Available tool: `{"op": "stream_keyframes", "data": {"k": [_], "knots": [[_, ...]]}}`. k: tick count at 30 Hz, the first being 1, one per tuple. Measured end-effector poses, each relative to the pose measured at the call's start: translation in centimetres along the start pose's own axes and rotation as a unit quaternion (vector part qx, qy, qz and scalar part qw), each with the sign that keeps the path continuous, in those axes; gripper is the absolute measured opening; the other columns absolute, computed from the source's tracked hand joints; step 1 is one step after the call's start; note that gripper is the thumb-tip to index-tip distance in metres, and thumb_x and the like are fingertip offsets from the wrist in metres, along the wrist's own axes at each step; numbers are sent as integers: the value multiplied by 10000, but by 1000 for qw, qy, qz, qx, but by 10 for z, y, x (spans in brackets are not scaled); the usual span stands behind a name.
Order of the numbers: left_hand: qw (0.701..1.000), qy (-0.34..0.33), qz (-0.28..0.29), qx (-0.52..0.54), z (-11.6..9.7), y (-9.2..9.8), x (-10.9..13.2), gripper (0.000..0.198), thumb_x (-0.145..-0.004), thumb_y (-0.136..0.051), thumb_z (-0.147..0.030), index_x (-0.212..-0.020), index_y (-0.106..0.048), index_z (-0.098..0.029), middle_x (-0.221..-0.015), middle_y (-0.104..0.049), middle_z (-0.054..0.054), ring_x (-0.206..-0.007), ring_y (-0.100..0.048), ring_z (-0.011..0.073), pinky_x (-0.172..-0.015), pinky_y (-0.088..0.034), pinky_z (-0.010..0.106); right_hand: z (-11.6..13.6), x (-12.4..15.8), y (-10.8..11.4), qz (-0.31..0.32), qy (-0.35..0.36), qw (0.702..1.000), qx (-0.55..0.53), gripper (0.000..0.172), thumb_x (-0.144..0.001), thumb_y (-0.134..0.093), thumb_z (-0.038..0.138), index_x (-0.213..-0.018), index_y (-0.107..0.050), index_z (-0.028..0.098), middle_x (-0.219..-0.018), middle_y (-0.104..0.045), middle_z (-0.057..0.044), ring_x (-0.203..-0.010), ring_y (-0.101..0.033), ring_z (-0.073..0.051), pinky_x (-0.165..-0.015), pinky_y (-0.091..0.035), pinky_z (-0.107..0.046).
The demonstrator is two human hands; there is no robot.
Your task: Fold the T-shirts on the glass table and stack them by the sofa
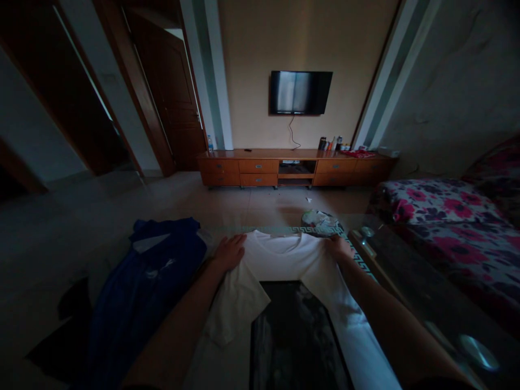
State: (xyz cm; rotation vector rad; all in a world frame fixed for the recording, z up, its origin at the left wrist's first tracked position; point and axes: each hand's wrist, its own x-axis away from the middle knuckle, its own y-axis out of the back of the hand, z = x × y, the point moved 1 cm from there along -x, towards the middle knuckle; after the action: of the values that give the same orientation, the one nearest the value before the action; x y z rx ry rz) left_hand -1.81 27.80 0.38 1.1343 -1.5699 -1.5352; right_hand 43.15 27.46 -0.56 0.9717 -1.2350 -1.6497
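A white T-shirt [280,261] with a large dark print [298,336] on its front lies spread out before me, neckline at the far end. Its sleeves fall inward over the sides of the print. At the left shoulder, my left hand [231,252] is closed on the fabric, fingers pointing inward. My right hand [341,248] grips the opposite shoulder; its fingertips are partly hidden. Beside my left forearm lies a blue garment [150,276] with a white patch and small white marks.
A glass table with a patterned border [359,262] lies beneath the shirt. Past its far edge stands a bin-like container [320,221] with a plastic liner. A floral sofa [442,203] is at right. Farther off are a wooden TV cabinet [260,167] and a wall-mounted television [300,93].
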Motion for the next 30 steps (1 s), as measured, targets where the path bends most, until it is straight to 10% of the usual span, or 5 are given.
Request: {"op": "stream_keyframes", "data": {"k": [5,11,21,30], "knots": [[999,15,-39,-15,-8,4,-6,531,-927,-443,-311,-1444,-488,-194,-1489,-517,116,-1362,-460,276,-1182,-238,458,14,9,3,-36,-21,999,-9,473,-965,-386,455,-1234,-652,172,-1211,-658,-178,-1122,-604,-326,-998,-392,-486],[999,-36,-6,20,-13,-3,-9,536,-988,-351,-351,-1491,-424,-179,-1597,-386,96,-1459,-349,222,-1194,-239,398,46,31,-2,44,255,966,1,510,-1011,-326,492,-1388,-559,239,-1456,-515,-113,-1317,-441,-275,-1071,-336,-400],[1000,-7,3,6,-15,-9,-8,569,-1001,-329,-393,-1541,-352,-218,-1633,-315,95,-1509,-259,258,-1211,-177,498,48,39,-17,51,228,972,35,656,-1013,-108,604,-1571,-310,327,-1611,-327,-62,-1458,-279,-273,-1163,-211,-491],[999,-31,-26,-5,-16,-5,-8,557,-981,-396,-417,-1511,-408,-244,-1631,-323,74,-1509,-245,260,-1217,-163,455,49,29,-34,45,170,983,58,871,-959,-132,723,-1612,-186,150,-1679,-110,-114,-1550,-58,-252,-1232,-24,-485]]}}
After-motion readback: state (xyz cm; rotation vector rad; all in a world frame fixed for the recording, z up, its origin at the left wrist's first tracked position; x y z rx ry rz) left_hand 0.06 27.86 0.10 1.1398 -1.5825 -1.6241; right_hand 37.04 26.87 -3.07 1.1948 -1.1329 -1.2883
